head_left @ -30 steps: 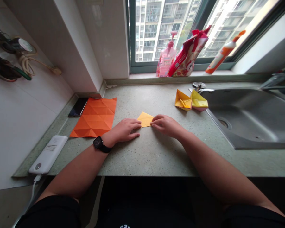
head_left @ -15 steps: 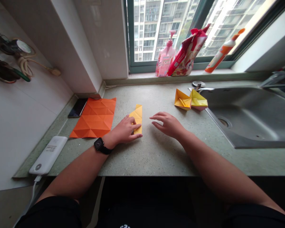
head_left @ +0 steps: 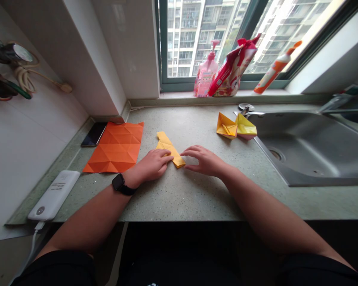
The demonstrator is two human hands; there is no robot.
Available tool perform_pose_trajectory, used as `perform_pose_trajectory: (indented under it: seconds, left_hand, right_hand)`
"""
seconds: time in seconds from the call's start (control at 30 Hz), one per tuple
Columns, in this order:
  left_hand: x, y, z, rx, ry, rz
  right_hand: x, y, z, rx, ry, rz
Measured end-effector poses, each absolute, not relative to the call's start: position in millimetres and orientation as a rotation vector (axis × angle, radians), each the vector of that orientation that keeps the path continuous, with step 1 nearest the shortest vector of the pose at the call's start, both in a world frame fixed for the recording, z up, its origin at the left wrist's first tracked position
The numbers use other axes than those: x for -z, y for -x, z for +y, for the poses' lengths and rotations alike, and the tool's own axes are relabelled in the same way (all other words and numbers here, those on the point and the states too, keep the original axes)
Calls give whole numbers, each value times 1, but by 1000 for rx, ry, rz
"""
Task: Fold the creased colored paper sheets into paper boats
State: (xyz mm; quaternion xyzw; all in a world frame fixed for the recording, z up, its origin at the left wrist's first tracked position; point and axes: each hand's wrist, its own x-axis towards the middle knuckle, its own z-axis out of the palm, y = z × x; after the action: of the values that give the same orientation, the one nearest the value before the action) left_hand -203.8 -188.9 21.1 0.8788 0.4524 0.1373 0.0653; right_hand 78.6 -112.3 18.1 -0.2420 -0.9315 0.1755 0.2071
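A folded yellow paper strip (head_left: 168,148) lies slantwise on the speckled green counter (head_left: 191,190). My left hand (head_left: 152,163), with a black watch on its wrist, rests on the strip's near left part, fingers curled over it and pressing it down. My right hand (head_left: 202,161) hovers just right of the strip's near end, fingers spread and apart, touching the counter beside the paper.
A creased orange sheet (head_left: 117,146) lies to the left, beside a dark phone (head_left: 93,134). A white power bank (head_left: 54,194) is near the left edge. Two folded yellow paper shapes (head_left: 235,127) sit by the steel sink (head_left: 310,147). Bottles and a red pouch (head_left: 232,69) stand on the windowsill.
The yellow paper went from a small flat shape held by both hands to a long strip that turned slantwise. My right hand let go, then came back close beside it.
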Motion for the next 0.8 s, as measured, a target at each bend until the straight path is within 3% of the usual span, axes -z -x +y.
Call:
perform_pose_trajectory:
  seconds: [0.8]
  left_hand:
    - [-20,195,-190,-505,-2654,1294]
  right_hand:
    - [-14,-76,-105,-583,702,-2616]
